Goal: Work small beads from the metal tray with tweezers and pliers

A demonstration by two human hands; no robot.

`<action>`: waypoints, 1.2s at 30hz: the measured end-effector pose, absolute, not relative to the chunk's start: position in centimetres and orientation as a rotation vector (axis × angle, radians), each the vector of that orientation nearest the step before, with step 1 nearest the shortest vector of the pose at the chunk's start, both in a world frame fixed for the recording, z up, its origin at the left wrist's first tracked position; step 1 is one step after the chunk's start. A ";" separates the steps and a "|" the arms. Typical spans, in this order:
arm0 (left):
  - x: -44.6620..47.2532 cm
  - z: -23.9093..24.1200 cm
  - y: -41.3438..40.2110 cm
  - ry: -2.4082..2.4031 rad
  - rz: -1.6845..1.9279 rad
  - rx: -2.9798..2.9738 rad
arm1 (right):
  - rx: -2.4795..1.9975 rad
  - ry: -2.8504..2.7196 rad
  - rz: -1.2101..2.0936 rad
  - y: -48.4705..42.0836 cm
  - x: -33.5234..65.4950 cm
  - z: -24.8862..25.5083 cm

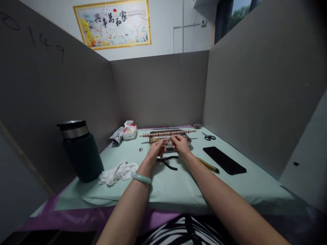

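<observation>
Both hands are raised at the near edge of a shallow tray (pixel 189 140) of small beads. My left hand (pixel 156 150) has its fingers closed in a pinch. My right hand (pixel 181 144) is also pinched, a short gap away from the left. What the fingertips hold is too small to make out. A thin wooden stick (pixel 192 131) strung with several small red and pale rings lies across the tray, just beyond the hands. Black-handled pliers (pixel 170 166) lie below the left hand. Yellow-handled pliers (pixel 208 165) are partly hidden by my right forearm.
Scissors (pixel 209 137) and a flat black slab (pixel 224 160) lie at the right. At the left are a dark green bottle (pixel 82 154), crumpled white tissue (pixel 119 173), a white box (pixel 129 132) and a packet (pixel 117 135). Grey partitions (pixel 159 90) enclose the table. A small ring (pixel 140 149) sits left of the tray.
</observation>
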State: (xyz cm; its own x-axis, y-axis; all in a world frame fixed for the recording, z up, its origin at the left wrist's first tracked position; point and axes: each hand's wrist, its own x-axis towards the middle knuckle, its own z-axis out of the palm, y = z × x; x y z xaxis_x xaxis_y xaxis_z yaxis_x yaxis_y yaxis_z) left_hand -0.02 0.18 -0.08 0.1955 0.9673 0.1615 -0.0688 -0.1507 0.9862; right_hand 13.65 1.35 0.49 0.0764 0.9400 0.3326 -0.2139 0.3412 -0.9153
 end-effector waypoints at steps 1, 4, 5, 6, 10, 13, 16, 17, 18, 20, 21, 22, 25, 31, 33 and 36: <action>0.0 0.0 0.1 0.928 1.184 1.406 | -0.819 -1.139 1.031 1.4 13.7 0.5; 0.0 0.1 -0.1 0.920 1.169 1.481 | -0.828 -1.130 1.045 1.4 13.8 0.4; 0.0 0.2 -0.2 0.925 1.165 1.488 | -0.825 -1.137 1.049 1.4 13.8 0.4; 0.0 0.2 -0.3 0.927 1.156 1.493 | -0.822 -1.146 1.055 1.4 13.8 0.3; -0.1 0.1 -0.3 0.931 1.094 1.489 | -0.842 -1.161 1.083 1.3 13.7 0.2; -0.1 -0.1 0.0 0.982 1.097 1.464 | -0.842 -1.171 1.063 1.3 13.5 0.2; 0.0 -0.1 0.1 1.088 1.168 1.479 | -0.835 -1.186 1.039 1.3 13.5 0.1; 0.1 -0.1 0.1 1.108 1.186 1.487 | -0.835 -1.185 1.038 1.4 13.5 0.0; 0.1 -0.1 0.1 1.109 1.193 1.492 | -0.835 -1.179 1.047 1.4 13.5 0.0; 0.1 0.1 0.0 1.055 1.183 1.497 | -0.825 -1.147 1.097 1.5 13.7 0.0; 0.1 0.1 -0.1 1.012 1.176 1.501 | -0.815 -1.126 1.136 1.6 13.8 0.0; 0.1 0.2 -0.2 0.970 1.171 1.508 | -0.803 -1.105 1.176 1.6 14.0 0.0; 0.0 0.2 -0.4 0.875 1.163 1.533 | -0.771 -1.051 1.276 1.8 14.2 0.0; -0.1 0.0 -0.2 0.860 1.143 1.512 | -0.748 -1.038 1.221 2.2 14.3 -0.3; -0.1 -0.2 0.1 0.891 1.132 1.463 | -0.750 -1.017 1.231 2.3 14.3 -0.4; -0.2 -0.5 0.4 0.904 1.113 1.428 | -0.749 -1.003 1.228 2.4 14.3 -0.6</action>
